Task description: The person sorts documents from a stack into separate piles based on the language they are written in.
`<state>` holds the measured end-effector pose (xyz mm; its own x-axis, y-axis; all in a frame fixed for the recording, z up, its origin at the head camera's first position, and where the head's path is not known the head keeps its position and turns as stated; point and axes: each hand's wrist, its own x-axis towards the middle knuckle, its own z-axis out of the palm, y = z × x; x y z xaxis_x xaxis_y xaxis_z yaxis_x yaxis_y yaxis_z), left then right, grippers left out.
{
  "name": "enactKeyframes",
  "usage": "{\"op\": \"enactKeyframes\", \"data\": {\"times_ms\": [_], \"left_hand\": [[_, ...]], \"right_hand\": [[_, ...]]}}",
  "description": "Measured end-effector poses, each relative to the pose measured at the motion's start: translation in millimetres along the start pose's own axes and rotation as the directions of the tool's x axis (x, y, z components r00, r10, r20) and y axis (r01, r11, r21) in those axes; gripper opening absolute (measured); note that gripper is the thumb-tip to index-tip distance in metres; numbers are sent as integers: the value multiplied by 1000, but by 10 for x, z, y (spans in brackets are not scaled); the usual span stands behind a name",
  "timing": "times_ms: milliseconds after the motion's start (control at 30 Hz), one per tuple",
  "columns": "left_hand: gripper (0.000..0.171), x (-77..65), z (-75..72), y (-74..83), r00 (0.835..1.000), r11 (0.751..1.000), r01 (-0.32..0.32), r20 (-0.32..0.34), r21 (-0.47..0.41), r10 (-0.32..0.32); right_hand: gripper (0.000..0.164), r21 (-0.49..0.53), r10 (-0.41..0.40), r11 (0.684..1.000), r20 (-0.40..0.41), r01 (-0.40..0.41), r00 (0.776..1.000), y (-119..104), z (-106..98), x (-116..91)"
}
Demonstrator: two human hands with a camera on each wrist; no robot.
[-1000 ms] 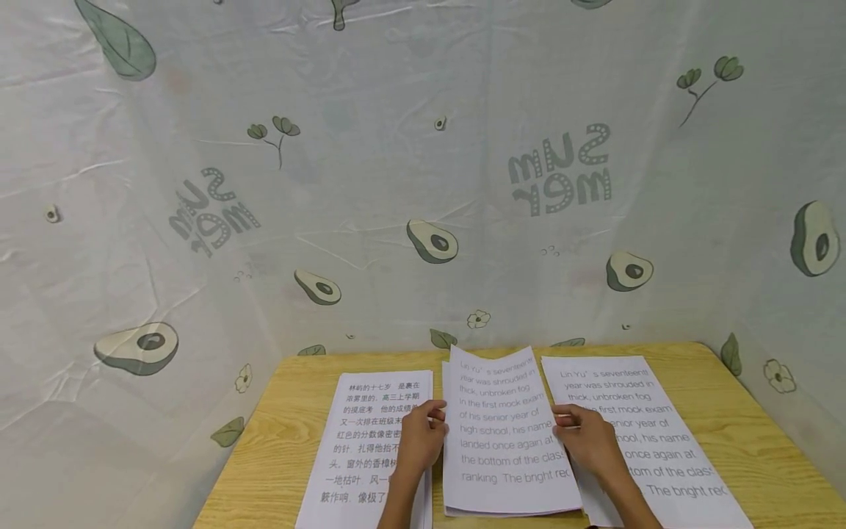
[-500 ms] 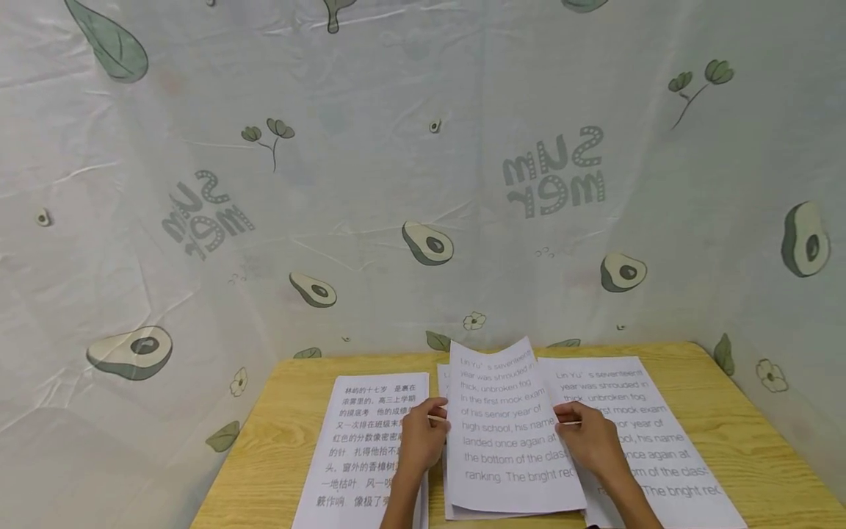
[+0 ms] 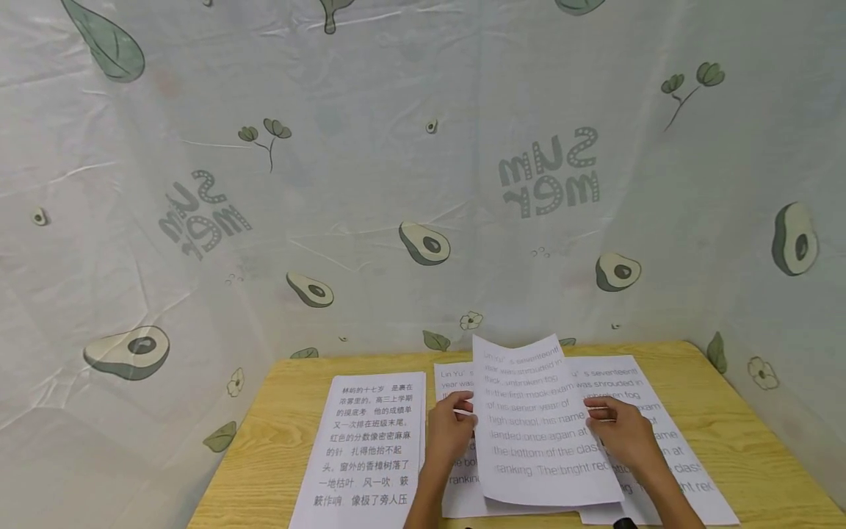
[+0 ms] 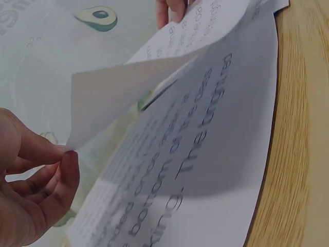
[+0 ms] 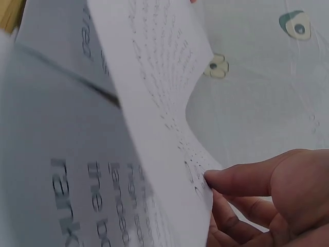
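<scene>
A printed sheet of paper (image 3: pixel 535 433) with English text hangs lifted and bowed between both hands. My left hand (image 3: pixel 452 433) pinches its left edge between thumb and fingers, as the left wrist view shows up close. On the opposite edge, the thumb and fingers of my right hand (image 3: pixel 621 433) pinch the paper. Beneath it lies the middle stack of English pages (image 3: pixel 463 503), partly covered by the raised sheet. The right stack of English pages (image 3: pixel 687 470) is partly hidden by the sheet and my right hand.
To the left lies a stack of pages with Chinese text (image 3: pixel 363 448). All the paper rests on a wooden table (image 3: pixel 258 441). A curtain printed with avocados (image 3: pixel 370 184) hangs behind the table and along its sides.
Both hands have raised the top sheet off the middle stack and carried it to the right, over the gap towards the right stack. More of the middle stack shows on its left.
</scene>
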<state>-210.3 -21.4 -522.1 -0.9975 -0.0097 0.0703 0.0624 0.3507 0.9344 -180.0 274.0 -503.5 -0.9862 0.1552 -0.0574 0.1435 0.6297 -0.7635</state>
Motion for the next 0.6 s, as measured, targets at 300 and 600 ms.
{"op": "enactKeyframes", "data": {"times_ms": [300,600], "left_hand": [[40,-24,374,151,1000,993,26,9,-114,-26],[39,-48,717,260,998,986,69,16,-149,-67]], "right_hand": [[47,15,30,999,33,-30,999,330,-322,59],[54,15,81,996,60,-82,995,642,-544,118]]}}
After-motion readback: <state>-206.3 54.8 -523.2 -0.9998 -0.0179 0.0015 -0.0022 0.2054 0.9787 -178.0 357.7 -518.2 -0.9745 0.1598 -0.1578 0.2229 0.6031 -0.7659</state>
